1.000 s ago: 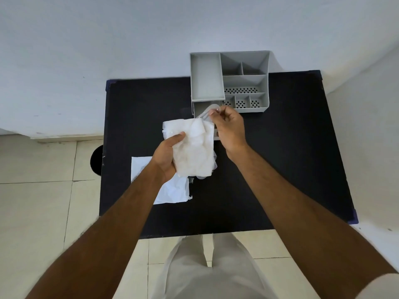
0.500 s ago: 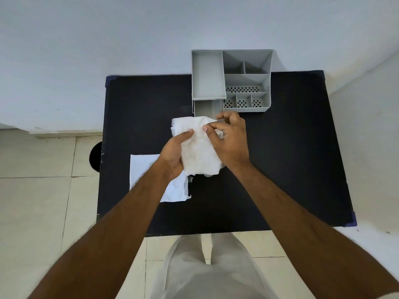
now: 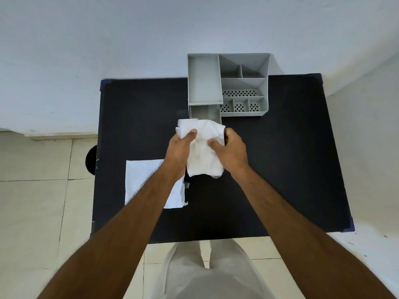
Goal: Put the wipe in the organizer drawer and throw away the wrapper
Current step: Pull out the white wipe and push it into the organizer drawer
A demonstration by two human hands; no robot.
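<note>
A crumpled white wipe [image 3: 204, 152] hangs between both hands above the black table [image 3: 280, 169]. My left hand [image 3: 180, 151] grips its left side with the thumb on top. My right hand [image 3: 232, 152] grips its right side. The wipe's upper edge overlaps the near end of the grey organizer's pulled-out drawer [image 3: 205, 113]. The grey organizer [image 3: 228, 83] stands at the table's far edge against the wall. A flat white wrapper [image 3: 142, 182] lies on the table's left part, partly under my left forearm.
The organizer has several open compartments, some with perforated floors. A dark round object [image 3: 91, 160] shows on the tiled floor beside the table's left edge. White walls close in behind and to the right.
My right hand has come off the drawer and taken hold of the wipe's right side. Both hands have drawn the wipe in more narrowly, just in front of the drawer.
</note>
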